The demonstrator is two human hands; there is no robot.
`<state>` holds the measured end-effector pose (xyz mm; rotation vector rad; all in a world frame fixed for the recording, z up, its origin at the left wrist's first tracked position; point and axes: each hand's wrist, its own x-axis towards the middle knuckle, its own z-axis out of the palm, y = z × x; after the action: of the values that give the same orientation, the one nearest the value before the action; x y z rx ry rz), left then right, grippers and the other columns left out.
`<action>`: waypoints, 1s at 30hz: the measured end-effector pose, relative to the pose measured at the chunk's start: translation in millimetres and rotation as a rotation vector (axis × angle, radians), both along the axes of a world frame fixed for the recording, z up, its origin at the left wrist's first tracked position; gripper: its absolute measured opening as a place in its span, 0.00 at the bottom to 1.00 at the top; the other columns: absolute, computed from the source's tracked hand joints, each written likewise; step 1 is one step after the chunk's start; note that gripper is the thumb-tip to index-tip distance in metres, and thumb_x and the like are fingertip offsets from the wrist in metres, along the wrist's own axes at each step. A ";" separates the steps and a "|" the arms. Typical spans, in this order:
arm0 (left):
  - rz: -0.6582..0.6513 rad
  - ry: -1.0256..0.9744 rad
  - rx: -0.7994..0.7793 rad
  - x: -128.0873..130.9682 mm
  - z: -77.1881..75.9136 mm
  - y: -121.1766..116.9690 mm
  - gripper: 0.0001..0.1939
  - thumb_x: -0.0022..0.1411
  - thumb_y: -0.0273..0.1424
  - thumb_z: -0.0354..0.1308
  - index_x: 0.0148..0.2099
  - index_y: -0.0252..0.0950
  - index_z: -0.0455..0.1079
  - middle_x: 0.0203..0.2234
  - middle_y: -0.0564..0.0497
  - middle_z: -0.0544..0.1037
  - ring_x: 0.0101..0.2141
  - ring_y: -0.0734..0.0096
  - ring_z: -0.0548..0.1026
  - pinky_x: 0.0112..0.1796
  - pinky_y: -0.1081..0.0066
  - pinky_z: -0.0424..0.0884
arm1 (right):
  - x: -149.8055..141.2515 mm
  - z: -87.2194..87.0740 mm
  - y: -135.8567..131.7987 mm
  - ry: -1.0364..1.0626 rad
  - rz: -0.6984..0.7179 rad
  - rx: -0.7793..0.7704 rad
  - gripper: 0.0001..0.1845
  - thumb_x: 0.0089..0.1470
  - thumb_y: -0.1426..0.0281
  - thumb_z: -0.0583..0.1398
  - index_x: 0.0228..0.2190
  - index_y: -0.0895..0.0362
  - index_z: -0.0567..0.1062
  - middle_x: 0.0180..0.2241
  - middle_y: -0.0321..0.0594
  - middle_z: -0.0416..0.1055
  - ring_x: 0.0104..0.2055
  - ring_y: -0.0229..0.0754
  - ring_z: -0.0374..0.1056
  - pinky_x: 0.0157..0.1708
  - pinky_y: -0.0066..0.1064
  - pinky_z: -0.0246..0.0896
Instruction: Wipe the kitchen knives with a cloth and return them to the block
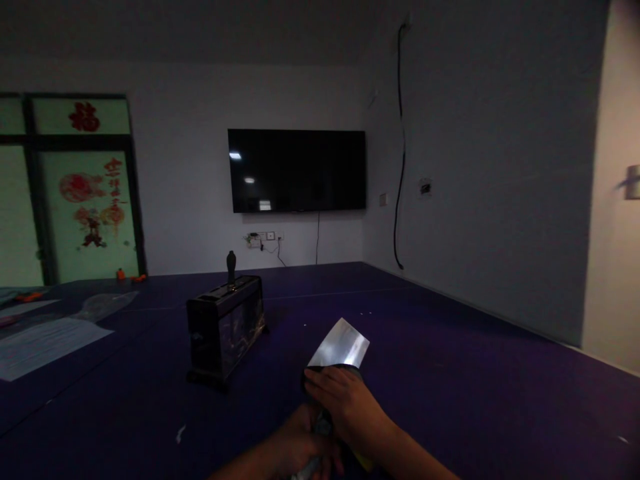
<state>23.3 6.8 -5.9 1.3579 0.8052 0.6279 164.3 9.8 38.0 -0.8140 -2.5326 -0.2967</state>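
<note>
A tool with a broad, shiny, four-cornered metal blade (341, 345) points up and away from me, low in the middle of the view. Something black (306, 379) curves across the base of the blade; I cannot tell whether it is part of the tool. My right hand (347, 403) presses over this black part, fingers together. Below and to the left, my left hand (300, 443) is wrapped round the dim grey handle end. Something yellow (363, 460) shows under my right wrist. Left of my hands, a black knife block (225, 327) stands upright with a dark-handled knife (231, 268) in its top.
The hands are over a dark purple table (450, 400). Printed paper (45, 347) and a clear plastic bag (103, 307) lie at the left, with small orange items (137, 278) farther back. A television (297, 171) hangs on the wall, and a black cable (400, 167) dangles at the right.
</note>
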 end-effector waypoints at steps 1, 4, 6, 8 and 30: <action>-0.001 0.011 0.017 0.1 0.5 -0.5 0.06 0.37 0.27 0.55 0.21 0.27 0.67 0.13 0.50 0.71 0.10 0.81 0.62 0.12 0.80 0.56 | 1.4 -1.7 -1.3 0.010 -0.003 0.005 0.23 0.50 0.77 0.50 0.49 0.56 0.65 0.54 0.38 0.60 0.49 0.43 0.59 0.48 0.35 0.55; 0.002 0.014 0.023 1.0 0.3 -3.4 0.07 0.38 0.27 0.55 0.25 0.29 0.66 0.12 0.54 0.70 0.10 0.80 0.62 0.11 0.80 0.56 | 4.2 -3.0 -6.0 0.043 -0.009 0.008 0.23 0.49 0.78 0.51 0.48 0.56 0.66 0.53 0.38 0.61 0.49 0.42 0.60 0.47 0.34 0.56; 0.019 0.013 0.016 2.0 -1.3 -5.1 0.09 0.39 0.27 0.55 0.27 0.30 0.65 0.12 0.55 0.70 0.10 0.80 0.62 0.11 0.80 0.56 | 4.7 -1.5 -8.7 0.056 -0.015 0.002 0.23 0.49 0.78 0.51 0.48 0.55 0.67 0.52 0.38 0.62 0.48 0.42 0.60 0.47 0.34 0.56; 0.032 0.010 0.030 2.8 -3.1 -5.9 0.09 0.39 0.27 0.56 0.28 0.30 0.65 0.12 0.55 0.70 0.10 0.80 0.62 0.11 0.80 0.57 | 4.7 0.8 -10.6 0.058 -0.018 -0.015 0.23 0.49 0.78 0.50 0.47 0.55 0.68 0.52 0.38 0.62 0.48 0.42 0.61 0.47 0.34 0.56; 0.050 0.033 0.048 4.5 -6.6 -4.7 0.08 0.39 0.25 0.54 0.27 0.29 0.66 0.12 0.55 0.69 0.10 0.80 0.63 0.11 0.80 0.58 | 6.8 3.9 -10.7 0.029 -0.019 -0.058 0.25 0.46 0.79 0.50 0.46 0.55 0.69 0.51 0.38 0.63 0.46 0.43 0.62 0.46 0.35 0.56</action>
<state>27.8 2.1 -12.5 1.3989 0.8577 0.6691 171.1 -0.9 41.9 -0.8588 -2.5181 -0.2165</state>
